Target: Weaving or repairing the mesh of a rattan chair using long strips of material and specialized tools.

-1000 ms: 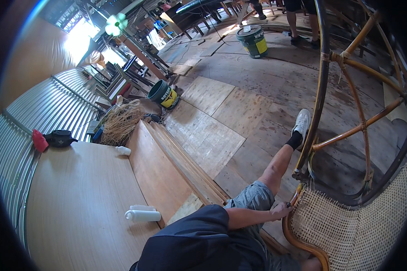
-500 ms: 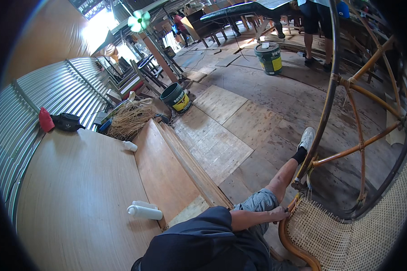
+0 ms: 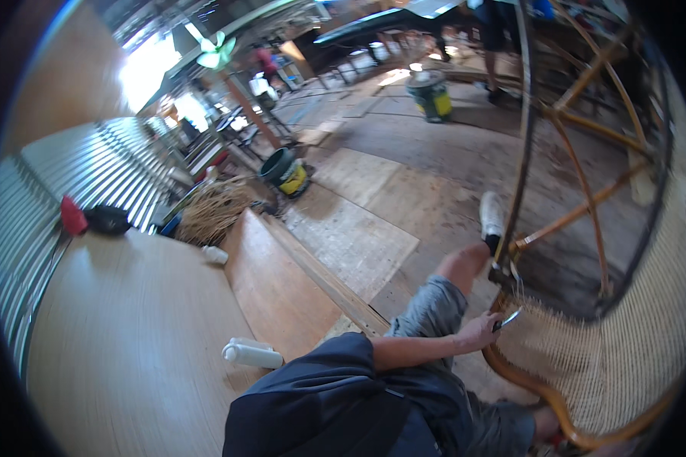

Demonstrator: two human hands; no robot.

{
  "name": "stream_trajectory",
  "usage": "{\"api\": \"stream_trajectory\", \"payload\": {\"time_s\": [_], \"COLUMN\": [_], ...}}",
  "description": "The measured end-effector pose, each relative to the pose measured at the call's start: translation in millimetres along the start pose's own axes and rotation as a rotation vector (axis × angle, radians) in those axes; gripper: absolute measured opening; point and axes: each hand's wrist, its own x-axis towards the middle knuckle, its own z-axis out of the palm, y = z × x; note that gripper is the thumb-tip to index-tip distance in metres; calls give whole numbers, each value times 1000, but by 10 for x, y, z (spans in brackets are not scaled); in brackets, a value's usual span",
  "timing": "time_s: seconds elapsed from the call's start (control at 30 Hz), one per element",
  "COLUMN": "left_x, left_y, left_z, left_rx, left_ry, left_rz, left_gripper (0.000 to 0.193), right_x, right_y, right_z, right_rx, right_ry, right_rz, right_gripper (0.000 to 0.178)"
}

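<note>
My left hand (image 3: 479, 333) is closed round a small dark-handled tool with a bright metal end (image 3: 508, 320); blur hides its exact kind. The tool's tip lies by the edge of the woven cane webbing (image 3: 625, 358), near some loose pale strands (image 3: 518, 282). This webbing spans a rattan chair frame (image 3: 527, 381) of curved orange-brown poles. A dark curved pole (image 3: 522, 145) with crossed rattan struts (image 3: 587, 202) rises beside it. My left leg (image 3: 457, 282) stretches out alongside the frame. I cannot see my right hand.
Left of me is a wood-topped surface (image 3: 129, 320) with white bottles (image 3: 251, 353) on it. Beyond lie a bundle of rattan strips (image 3: 213, 209) and a green bucket (image 3: 284, 172). Another bucket (image 3: 429, 97) stands near a person's legs (image 3: 495, 61). A green fan (image 3: 216, 52) hangs farther back.
My view has shifted and blurred. My left hand has moved off the rattan pole to the webbing's edge, and the tool's bright end now shows.
</note>
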Motion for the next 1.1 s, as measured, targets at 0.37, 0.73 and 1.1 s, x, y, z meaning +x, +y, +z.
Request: {"api": "stream_trajectory", "payload": {"time_s": [0.37,0.73,1.1], "left_x": [-222,-83,-2], "left_y": [524,323,128], "left_z": [153,328,-125], "left_rx": [-97,-148,115], "left_ry": [-590,-537,-612], "left_rz": [136,346,193], "left_gripper": [41,20,28], "right_x": [51,148,72], "right_y": [122,-13,260], "right_z": [-700,-883,-826], "right_rx": [513,781,720], "right_ry": [-72,51,74], "right_rz": [772,1059,1019], "right_gripper": [41,37,39]}}
